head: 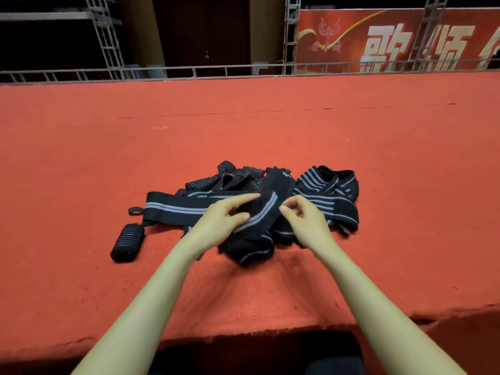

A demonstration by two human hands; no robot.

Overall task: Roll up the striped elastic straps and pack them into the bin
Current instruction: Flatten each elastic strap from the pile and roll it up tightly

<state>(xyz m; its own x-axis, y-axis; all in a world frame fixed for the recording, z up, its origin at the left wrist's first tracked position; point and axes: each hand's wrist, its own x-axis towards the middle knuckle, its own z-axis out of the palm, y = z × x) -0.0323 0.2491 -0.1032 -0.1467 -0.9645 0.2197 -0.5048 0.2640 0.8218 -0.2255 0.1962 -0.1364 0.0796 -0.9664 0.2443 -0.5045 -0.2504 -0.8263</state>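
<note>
Here the left hand (224, 216) pinches a striped strap (266, 209) atop the pile (327, 190) on the red carpet (243, 131), likely freeing an end for rolling; the right hand (304, 216), at its 3 o'clock, curls, grip unclear.

Strap pile (319, 185) on the bench (243, 125).
The left hand (220, 216) pinches a striped strap (261, 212); the right hand (307, 221) seemingly nips its edge.

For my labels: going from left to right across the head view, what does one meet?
rolled strap → flat strap with loop → left hand → middle strap → right hand → loose striped straps
</note>
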